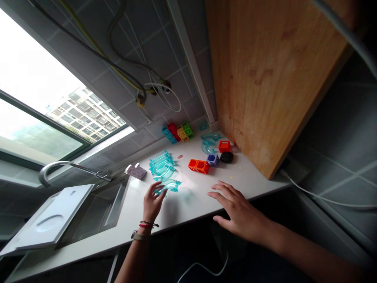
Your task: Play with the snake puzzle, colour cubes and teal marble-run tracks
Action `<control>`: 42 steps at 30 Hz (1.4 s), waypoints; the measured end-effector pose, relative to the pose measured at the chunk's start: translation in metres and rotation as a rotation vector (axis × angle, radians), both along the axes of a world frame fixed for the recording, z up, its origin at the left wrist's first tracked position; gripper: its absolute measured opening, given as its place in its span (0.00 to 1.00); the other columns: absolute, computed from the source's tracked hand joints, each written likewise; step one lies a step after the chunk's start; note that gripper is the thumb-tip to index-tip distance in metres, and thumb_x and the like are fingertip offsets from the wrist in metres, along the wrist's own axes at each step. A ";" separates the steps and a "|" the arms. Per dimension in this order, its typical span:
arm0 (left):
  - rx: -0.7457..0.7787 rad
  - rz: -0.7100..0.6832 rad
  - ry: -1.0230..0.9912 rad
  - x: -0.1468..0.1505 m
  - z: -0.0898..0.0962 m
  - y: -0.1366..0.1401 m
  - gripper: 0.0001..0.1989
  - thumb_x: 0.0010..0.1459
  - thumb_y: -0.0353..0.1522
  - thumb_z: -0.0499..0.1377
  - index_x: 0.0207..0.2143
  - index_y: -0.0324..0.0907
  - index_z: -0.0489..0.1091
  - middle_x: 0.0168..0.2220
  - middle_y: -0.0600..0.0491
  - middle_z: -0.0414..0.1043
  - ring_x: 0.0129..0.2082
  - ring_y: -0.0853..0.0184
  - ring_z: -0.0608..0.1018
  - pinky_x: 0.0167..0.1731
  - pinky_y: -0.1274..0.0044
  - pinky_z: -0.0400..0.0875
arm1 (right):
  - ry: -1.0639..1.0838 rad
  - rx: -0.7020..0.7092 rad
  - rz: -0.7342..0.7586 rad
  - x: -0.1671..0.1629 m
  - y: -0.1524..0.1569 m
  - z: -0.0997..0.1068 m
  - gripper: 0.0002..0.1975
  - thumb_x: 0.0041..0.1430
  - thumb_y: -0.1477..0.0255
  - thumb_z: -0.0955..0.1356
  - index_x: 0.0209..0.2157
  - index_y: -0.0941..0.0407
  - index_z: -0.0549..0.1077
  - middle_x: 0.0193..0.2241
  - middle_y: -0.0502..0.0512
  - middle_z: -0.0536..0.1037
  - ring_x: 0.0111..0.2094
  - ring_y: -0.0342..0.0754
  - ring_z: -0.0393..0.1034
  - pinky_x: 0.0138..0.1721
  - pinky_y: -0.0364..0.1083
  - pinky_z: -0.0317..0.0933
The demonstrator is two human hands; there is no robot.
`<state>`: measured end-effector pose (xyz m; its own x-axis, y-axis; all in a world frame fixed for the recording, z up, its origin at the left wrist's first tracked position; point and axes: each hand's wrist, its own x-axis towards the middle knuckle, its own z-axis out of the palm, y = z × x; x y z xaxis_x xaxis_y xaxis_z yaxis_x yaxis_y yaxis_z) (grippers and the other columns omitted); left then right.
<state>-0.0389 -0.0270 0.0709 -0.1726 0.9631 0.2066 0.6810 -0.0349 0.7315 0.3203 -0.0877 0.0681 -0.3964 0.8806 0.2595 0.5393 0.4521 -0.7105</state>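
My left hand is closed on a curved, see-through teal track piece near the counter's front edge. Just beyond it lies a group of similar teal track pieces, some straight and some curved. My right hand hovers at the front edge, fingers spread, with nothing in it. Farther back from that hand sit a joined pair of red-orange hollow blocks, a purple block and a black rounded object.
Against the wall stand blue, red, yellow and green blocks. More teal curved pieces and a single orange block lie by the wooden board. At left are a small purple-grey box, a sink and a faucet.
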 end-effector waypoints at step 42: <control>0.408 -0.210 0.107 -0.027 -0.059 0.026 0.21 0.65 0.38 0.59 0.19 0.44 0.62 0.19 0.59 0.57 0.18 0.72 0.60 0.23 0.78 0.59 | -0.367 -0.107 -0.198 0.011 0.107 0.087 0.17 0.68 0.67 0.66 0.53 0.59 0.79 0.50 0.63 0.82 0.52 0.56 0.77 0.56 0.52 0.68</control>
<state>-0.0663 -0.0014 0.0120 0.0598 0.8112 0.5816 0.6990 -0.4500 0.5557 0.3309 0.0195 0.1555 -0.2663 0.9632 0.0362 0.8340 0.2491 -0.4923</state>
